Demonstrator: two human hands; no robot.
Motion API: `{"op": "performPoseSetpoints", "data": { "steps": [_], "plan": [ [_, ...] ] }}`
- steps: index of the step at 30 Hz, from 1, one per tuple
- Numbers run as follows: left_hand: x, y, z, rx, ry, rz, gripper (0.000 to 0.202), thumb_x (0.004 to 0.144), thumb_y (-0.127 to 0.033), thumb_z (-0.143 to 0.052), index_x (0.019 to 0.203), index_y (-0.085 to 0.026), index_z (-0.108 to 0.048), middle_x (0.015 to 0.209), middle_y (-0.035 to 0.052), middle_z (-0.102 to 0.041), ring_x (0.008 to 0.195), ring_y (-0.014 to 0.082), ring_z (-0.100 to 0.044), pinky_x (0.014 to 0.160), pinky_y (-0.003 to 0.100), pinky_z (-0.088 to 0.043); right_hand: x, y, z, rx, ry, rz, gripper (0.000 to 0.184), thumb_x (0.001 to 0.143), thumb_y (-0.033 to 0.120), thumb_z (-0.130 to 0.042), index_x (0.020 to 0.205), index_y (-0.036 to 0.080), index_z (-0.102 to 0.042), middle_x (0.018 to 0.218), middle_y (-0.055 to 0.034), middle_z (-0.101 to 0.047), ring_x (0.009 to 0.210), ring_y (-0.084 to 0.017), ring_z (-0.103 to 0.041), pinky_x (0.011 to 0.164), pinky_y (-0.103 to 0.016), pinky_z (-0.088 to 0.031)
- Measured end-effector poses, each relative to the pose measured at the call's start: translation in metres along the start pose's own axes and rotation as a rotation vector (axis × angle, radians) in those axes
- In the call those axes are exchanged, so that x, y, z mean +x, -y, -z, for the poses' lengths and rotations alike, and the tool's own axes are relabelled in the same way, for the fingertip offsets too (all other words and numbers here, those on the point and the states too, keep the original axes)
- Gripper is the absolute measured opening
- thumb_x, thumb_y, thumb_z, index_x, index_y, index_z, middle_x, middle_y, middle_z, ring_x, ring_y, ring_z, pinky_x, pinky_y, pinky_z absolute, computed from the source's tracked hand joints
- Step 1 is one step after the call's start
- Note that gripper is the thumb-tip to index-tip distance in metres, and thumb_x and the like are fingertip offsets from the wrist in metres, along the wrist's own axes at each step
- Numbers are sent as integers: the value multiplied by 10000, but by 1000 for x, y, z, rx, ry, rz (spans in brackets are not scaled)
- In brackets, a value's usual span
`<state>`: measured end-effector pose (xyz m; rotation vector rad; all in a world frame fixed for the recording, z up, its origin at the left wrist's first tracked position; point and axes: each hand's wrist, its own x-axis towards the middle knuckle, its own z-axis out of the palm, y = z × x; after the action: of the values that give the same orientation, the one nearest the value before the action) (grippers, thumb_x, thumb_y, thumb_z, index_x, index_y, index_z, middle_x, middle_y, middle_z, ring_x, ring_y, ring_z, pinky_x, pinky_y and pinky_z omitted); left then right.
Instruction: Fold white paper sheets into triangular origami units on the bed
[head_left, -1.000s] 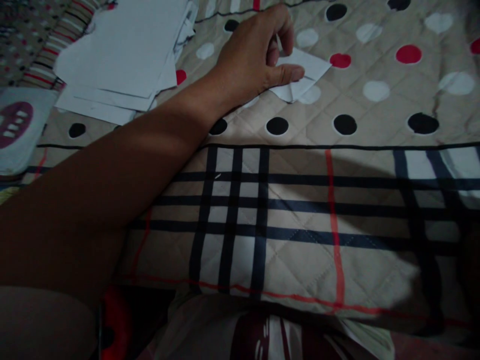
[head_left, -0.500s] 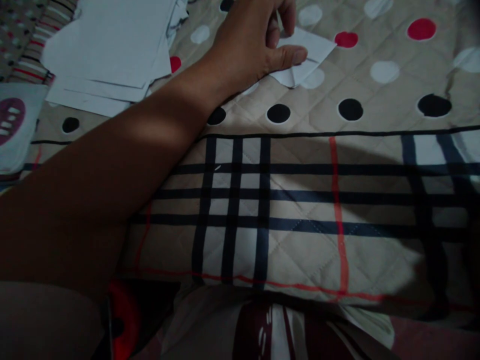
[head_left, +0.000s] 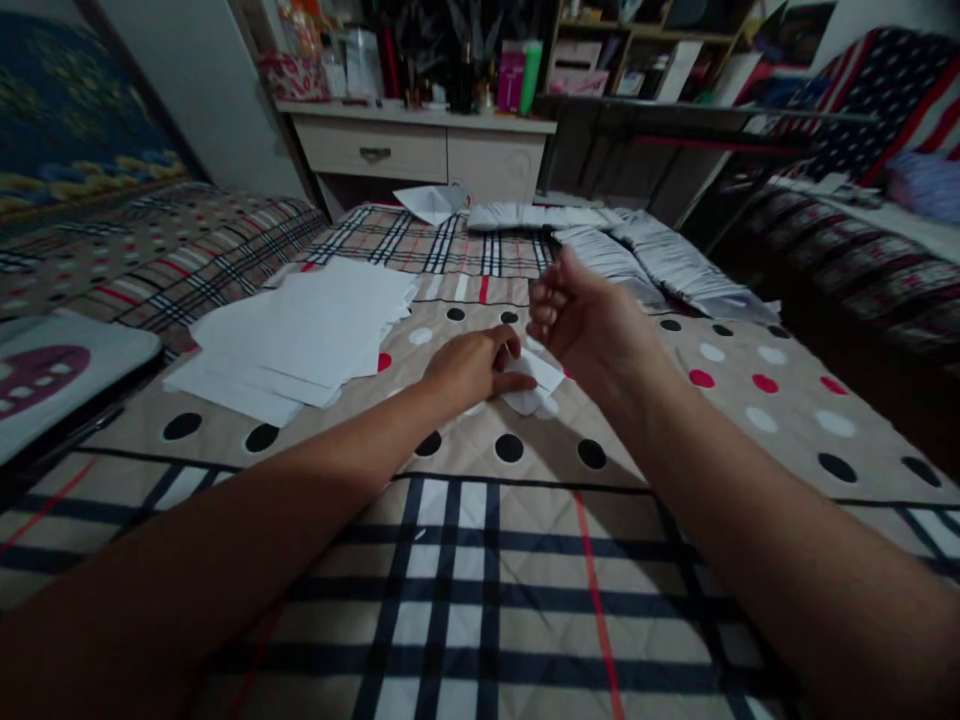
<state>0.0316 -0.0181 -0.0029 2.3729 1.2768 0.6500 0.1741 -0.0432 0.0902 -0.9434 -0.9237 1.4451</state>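
My left hand (head_left: pixel 480 368) rests on a small folded sheet of white paper (head_left: pixel 541 375), holding it against the bedspread with thumb and curled fingers. Part of the paper lies hidden beneath that hand. To its right and slightly higher, my right hand (head_left: pixel 581 320) is raised in the air, apart from the paper. Its fingers are loosely bent, and nothing shows in them. Left of both hands lies a loose stack of white paper sheets (head_left: pixel 322 325).
The bedspread (head_left: pixel 465 560) has dots and plaid bands. A white case with a purple oval (head_left: pixel 67 380) sits at far left. Another folded paper (head_left: pixel 433 203) and several plastic-wrapped packs (head_left: pixel 675 265) lie toward the back. A white dresser (head_left: pixel 375 135) stands behind.
The view has tilted up, bringing the far bed and the room into sight. My right hand now shows, raised. My left hand stays on the folded paper.
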Motion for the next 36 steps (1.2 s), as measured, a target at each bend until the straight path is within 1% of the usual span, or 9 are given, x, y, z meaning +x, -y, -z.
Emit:
{"op": "performPoseSetpoints", "data": {
  "steps": [3, 7, 15, 18, 20, 23, 26, 29, 36],
  "plan": [
    [-4, -4, 2, 34, -15, 10, 377, 727, -475, -720, 968, -219, -583, 790, -11, -645, 689, 163, -577, 562, 269, -309, -9, -38, 8, 57, -17, -82, 409, 796, 500, -697, 651, 186, -479, 546, 63, -418, 437, -51, -332, 427, -175, -332],
    [-5, -6, 2, 41, -8, -7, 321, 726, -411, -720, 949, -229, -579, 775, -22, -630, 689, 162, -571, 568, 269, -302, -8, -62, 25, -42, -8, -107, 443, 771, 549, -666, 616, 207, -431, 520, 70, -338, 436, -66, -273, 435, -209, -344],
    [-5, 2, 9, -50, 78, -60, 515, 641, -519, -777, 1003, -217, -569, 793, -34, -599, 669, 135, -524, 590, 254, -324, -3, -67, 41, -223, -33, -80, 359, 707, 479, -668, 593, 206, -465, 486, 59, -367, 403, -70, -292, 381, -217, -274],
    [-5, 7, 13, -114, 124, -82, 636, 550, -535, -829, 1042, -217, -579, 811, -37, -584, 681, 131, -520, 592, 252, -347, -4, -70, 47, -471, -98, 26, 319, 730, 467, -650, 631, 202, -501, 519, 38, -450, 399, -77, -336, 375, -220, -241],
    [-5, 10, 14, -188, 148, -108, 689, 506, -515, -856, 1068, -223, -585, 824, -36, -574, 705, 131, -526, 608, 250, -374, -4, -70, 53, -713, -138, 145, 254, 702, 401, -686, 669, 198, -536, 568, 14, -528, 461, -106, -439, 421, -232, -305],
    [-4, 17, 11, -293, 90, -108, 582, 570, -403, -847, 1062, -213, -600, 823, -29, -557, 729, 126, -526, 642, 250, -409, -3, -67, 58, -982, -158, 263, 214, 642, 311, -740, 728, 184, -591, 664, -12, -614, 580, -143, -533, 534, -264, -398],
    [-3, 22, 6, -300, -54, -29, 466, 635, -331, -812, 1033, -188, -614, 845, -15, -556, 699, 113, -509, 640, 255, -423, -2, -65, 61, -1134, -152, 285, 254, 628, 319, -773, 792, 173, -644, 743, -28, -653, 649, -161, -564, 611, -291, -427],
    [-3, 22, 3, -222, -105, 11, 367, 694, -336, -771, 1005, -186, -647, 915, 10, -576, 719, 118, -525, 673, 274, -440, 0, -63, 65, -1261, -137, 304, 306, 631, 359, -787, 866, 187, -693, 842, -47, -680, 753, -194, -597, 677, -316, -436],
    [-5, 18, 6, -188, -100, 11, 371, 657, -359, -798, 987, -220, -698, 943, 10, -618, 710, 121, -518, 644, 266, -418, 5, -63, 72, -1171, -42, 230, 277, 623, 347, -780, 834, 191, -692, 750, -25, -665, 625, -150, -551, 558, -269, -406]
  ]
}}
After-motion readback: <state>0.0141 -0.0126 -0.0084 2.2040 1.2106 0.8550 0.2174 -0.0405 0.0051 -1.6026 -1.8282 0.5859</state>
